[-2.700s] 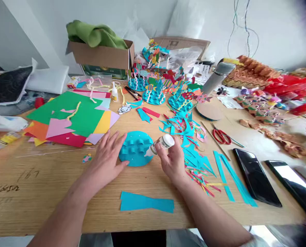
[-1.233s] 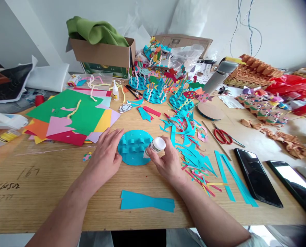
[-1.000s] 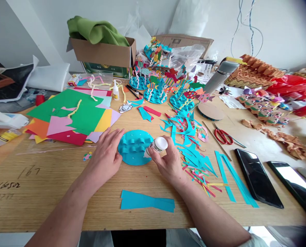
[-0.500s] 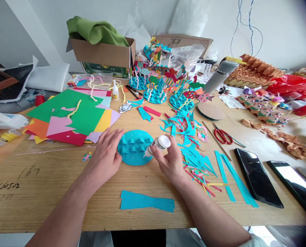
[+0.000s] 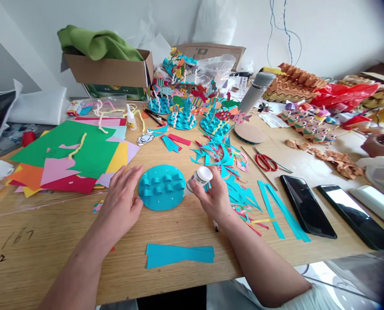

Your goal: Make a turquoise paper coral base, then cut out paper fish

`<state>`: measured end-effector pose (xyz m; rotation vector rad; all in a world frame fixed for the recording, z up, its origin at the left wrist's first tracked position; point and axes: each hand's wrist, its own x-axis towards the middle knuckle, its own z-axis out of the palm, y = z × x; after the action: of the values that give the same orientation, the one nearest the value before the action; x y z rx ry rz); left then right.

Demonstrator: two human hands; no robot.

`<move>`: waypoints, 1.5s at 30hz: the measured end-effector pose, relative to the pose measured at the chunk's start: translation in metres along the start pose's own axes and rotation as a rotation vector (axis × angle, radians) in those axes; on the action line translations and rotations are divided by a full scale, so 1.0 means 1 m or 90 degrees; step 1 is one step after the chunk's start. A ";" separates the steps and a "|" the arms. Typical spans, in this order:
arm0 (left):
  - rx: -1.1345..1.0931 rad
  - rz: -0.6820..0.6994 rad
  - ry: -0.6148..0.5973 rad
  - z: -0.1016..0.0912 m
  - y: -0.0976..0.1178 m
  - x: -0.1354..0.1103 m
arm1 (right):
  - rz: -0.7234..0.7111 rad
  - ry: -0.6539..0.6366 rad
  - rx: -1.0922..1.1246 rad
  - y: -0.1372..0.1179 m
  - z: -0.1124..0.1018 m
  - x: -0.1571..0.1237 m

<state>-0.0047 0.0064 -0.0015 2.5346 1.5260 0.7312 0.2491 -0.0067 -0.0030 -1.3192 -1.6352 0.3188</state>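
Observation:
My right hand (image 5: 211, 197) is shut on a small white-capped glue bottle (image 5: 199, 178), which it holds tilted just right of a round teal paper disc (image 5: 161, 202). The disc lies flat on the wooden table (image 5: 43, 241) and carries raised rows of folded paper loops. My left hand (image 5: 119, 202) lies open on the table, its fingers spread and its thumb at the disc's left edge. The bottle's tip is hard to make out against the disc's right edge. A bow-shaped teal paper strip (image 5: 179, 255) lies nearer me.
Stacked coloured paper sheets (image 5: 71, 150) lie to the left, and teal scraps (image 5: 214, 155) lie to the right. Beyond stand finished teal discs with paper fish (image 5: 182, 122). Red scissors (image 5: 265, 162) and two phones (image 5: 308, 206) lie right. Another person's hand (image 5: 379, 145) works at the far right.
The whole view has shifted left and tilted. My left hand has slid left to the disc's edge, and the bottle has turned more upright in my right hand.

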 end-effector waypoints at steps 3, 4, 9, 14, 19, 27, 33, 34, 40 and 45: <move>0.003 0.003 0.001 0.000 0.000 0.000 | -0.019 -0.010 -0.029 0.001 0.001 0.000; 0.004 0.003 0.001 0.000 0.001 0.001 | -0.022 -0.014 -0.029 0.001 0.001 0.000; 0.002 -0.002 -0.009 -0.001 0.002 0.001 | -0.034 -0.030 -0.019 0.002 0.002 -0.001; 0.000 -0.011 -0.018 0.000 0.001 0.000 | -0.040 -0.033 -0.027 0.002 0.002 -0.001; 0.003 -0.003 -0.011 0.000 0.000 0.000 | -0.052 -0.035 -0.025 0.001 0.002 0.000; 0.001 0.003 -0.004 0.001 0.000 0.000 | -0.053 -0.042 -0.027 0.001 0.002 -0.001; 0.007 0.001 -0.008 0.000 0.001 0.000 | -0.028 -0.026 -0.021 0.000 0.001 -0.001; 0.008 0.002 -0.007 0.000 0.001 0.000 | -0.025 -0.024 -0.022 0.000 0.000 -0.001; 0.018 0.005 0.000 0.001 0.000 0.000 | -0.024 -0.021 -0.028 0.002 0.001 -0.001; 0.021 0.012 0.002 0.002 -0.001 0.000 | -0.045 -0.033 -0.019 0.003 0.004 -0.002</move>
<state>-0.0042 0.0070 -0.0038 2.5766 1.5299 0.7181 0.2480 -0.0058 -0.0078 -1.2810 -1.7314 0.2888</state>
